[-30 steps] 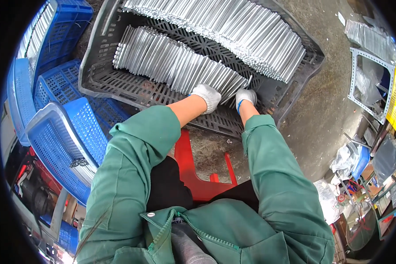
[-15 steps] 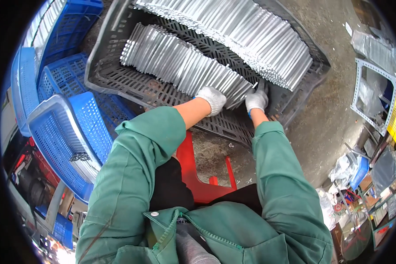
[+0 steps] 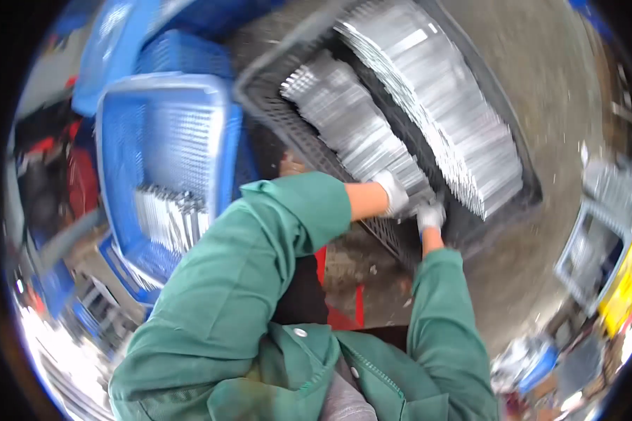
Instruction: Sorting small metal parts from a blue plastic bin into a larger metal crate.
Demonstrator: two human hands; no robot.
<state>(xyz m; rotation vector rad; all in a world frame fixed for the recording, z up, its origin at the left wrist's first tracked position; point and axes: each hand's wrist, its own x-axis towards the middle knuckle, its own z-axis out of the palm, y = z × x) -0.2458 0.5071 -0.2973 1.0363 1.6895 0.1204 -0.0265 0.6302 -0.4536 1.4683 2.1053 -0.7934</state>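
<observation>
Where the near row of silvery metal strips [image 3: 354, 137] ends at the near corner of the dark grey plastic crate [image 3: 281, 119], both gloved hands meet on it. That row runs along the crate's left side; a second, longer row of metal strips [image 3: 439, 112] fills the far right side, and a narrow strip of bare crate floor shows between the two. The left hand [image 3: 393, 193] in its white glove lies on the end of the near row with fingers curled onto the strips; whether it clamps them I cannot tell, for the picture is blurred. The right hand [image 3: 430, 216] is just beside it at the crate's near rim, fingers bent down among the strip ends, its hold likewise unclear. Both forearms reach forward in green sleeves [image 3: 281, 231], the left one bare at the wrist. Left of the crate stands a blue plastic basket [image 3: 168, 140] holding a small bundle of strips [image 3: 168, 217]. Bare concrete floor [image 3: 541, 63] lies beyond the crate's right rim.
</observation>
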